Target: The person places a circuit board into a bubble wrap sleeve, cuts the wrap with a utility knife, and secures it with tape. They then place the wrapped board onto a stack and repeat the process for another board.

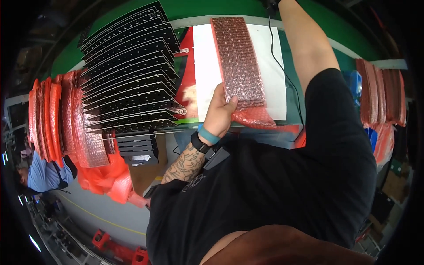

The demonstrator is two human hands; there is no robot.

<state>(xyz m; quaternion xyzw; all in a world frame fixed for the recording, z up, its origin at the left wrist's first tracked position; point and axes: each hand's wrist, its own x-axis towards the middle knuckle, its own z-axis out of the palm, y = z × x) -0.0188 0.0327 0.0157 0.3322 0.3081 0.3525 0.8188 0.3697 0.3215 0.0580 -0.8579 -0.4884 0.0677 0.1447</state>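
Note:
My left hand (218, 111) grips the lower left edge of a pink bubble-wrap bag (242, 62), its thumb on top and its fingers at the edge. Something dark and flat shows through the bag, and the bag's loose red end (254, 117) lies toward me. Under the bag is a white sheet (205, 66) on the table. My right forearm (304, 33) stretches to the far edge of the view, where the hand is cut off. Close to that wrist is a dark object (271, 6), too cropped to name, with a black cable (282, 66) running from it.
Many thin black panels (128, 70) stand in a spaced row at the left. Filled pink bubble-wrap bags (55, 115) stand beyond them, with more bags (382, 92) at the far right. Blue bins (352, 84) sit near those. Another person in a blue shirt (44, 174) is at the left.

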